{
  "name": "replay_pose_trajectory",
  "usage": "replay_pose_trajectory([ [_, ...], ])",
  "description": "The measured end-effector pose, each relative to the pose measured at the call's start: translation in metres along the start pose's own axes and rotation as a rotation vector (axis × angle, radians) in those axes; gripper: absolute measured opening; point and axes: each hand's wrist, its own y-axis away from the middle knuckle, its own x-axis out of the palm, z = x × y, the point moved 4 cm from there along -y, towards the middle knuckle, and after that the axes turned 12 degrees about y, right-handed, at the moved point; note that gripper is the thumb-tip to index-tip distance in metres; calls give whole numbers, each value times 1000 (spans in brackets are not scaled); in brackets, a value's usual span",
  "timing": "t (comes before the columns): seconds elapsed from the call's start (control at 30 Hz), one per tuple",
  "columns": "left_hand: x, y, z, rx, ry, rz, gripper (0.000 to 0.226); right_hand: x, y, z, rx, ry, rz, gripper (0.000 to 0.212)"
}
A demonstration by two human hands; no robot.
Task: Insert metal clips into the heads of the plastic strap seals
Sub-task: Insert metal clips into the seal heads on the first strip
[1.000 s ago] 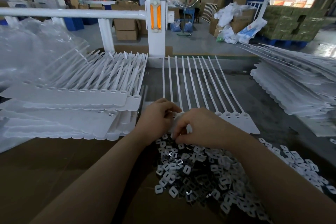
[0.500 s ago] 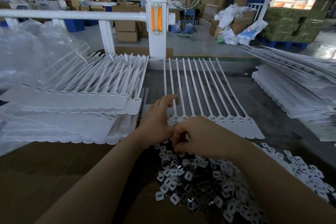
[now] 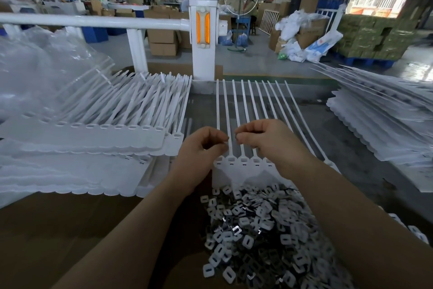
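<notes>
While both hands hover just above the strap seals (image 3: 243,166), the right hand (image 3: 264,141) pinching what looks like 1 small clip and the left hand (image 3: 201,148) curled, its hold unclear, the light, slippery metal clips (image 3: 257,230) heaped beneath the wrists want an edge-on fingertip pinch.
</notes>
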Motion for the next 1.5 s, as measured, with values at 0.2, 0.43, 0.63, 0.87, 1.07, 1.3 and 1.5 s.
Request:
replay_pose_trajectory([
  [0.2,2,-2,1,-15,-34,-9,6,3,-6,-5,-18,-23,-32,8],
  [0.43,4,0,-6,40,-101,-42,1,10,-7,-6,-73,3,-64,10],
  [0.63,4,-1,-6,102,-218,-106,8,8,-10,-8,-29,20,-45,10],
  [0.87,7,7,-16,305,-330,-100,7,11,-8,-7,-3,48,-11,23],
  [1.07,8,9,-22,439,-450,-96,4,11,-8,-8,19,34,47,23],
  [1.3,10,9,-22,454,-492,-91,3,12,-6,-8,44,12,86,21],
  [1.5,9,5,-12,141,-196,-133,9,11,-8,-8,11,9,52,16],
])
